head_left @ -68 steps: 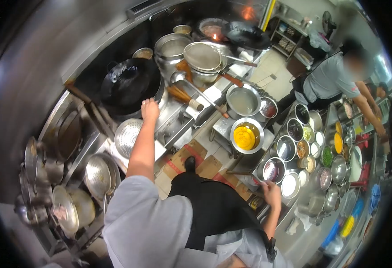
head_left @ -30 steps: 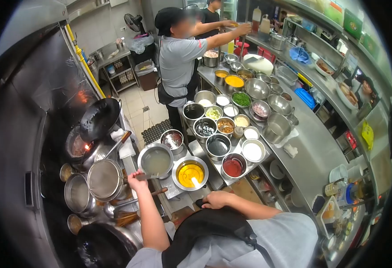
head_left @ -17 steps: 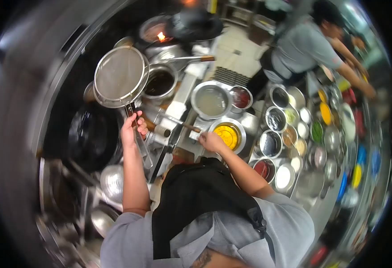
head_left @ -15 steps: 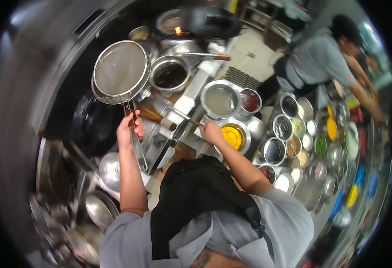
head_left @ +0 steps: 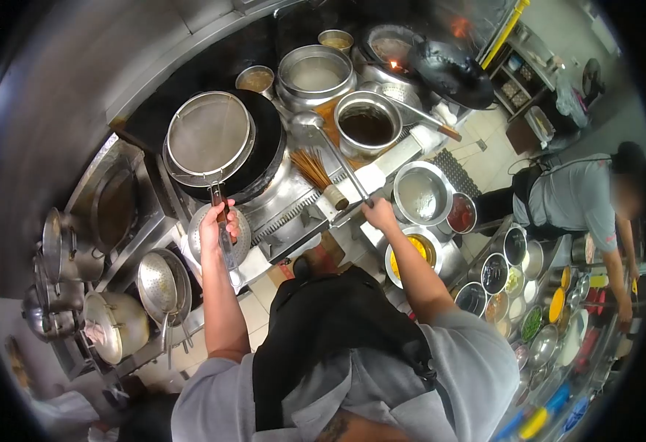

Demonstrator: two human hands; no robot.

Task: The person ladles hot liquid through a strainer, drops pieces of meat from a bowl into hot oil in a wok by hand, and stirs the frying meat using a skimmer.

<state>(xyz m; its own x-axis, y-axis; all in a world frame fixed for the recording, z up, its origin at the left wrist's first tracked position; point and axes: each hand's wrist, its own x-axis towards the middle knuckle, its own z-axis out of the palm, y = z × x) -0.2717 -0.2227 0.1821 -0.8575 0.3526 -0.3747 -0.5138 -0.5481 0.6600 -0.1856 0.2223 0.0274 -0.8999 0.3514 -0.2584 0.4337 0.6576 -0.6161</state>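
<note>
My left hand (head_left: pixel 216 230) is closed around the handle of a round fine-mesh strainer (head_left: pixel 209 134). A second metal rim shows just beneath the strainer's mesh. The strainer is above a large black wok (head_left: pixel 270 151), and whether it touches the wok I cannot tell. My right hand (head_left: pixel 379 215) grips the end of a long-handled ladle (head_left: pixel 346 163). The ladle's bowl lies beside a pot of dark liquid (head_left: pixel 367 127). A bamboo brush (head_left: pixel 314 172) rests between the wok and the ladle handle. Below my left hand is a perforated metal skimmer (head_left: pixel 239 237).
A steel bowl of cloudy liquid (head_left: pixel 420 195) and a bowl of yellow food (head_left: pixel 432 247) stand right of my right hand. Behind is a large pot (head_left: pixel 316 71). A small flame burns near another wok (head_left: pixel 452 74). A co-worker (head_left: pixel 577 195) bends over ingredient containers at right.
The view has swung, so the stove and bowls sit farther right. The ladle's bowl is now plainly visible beside the dark-liquid pot. Both hands keep their holds.
</note>
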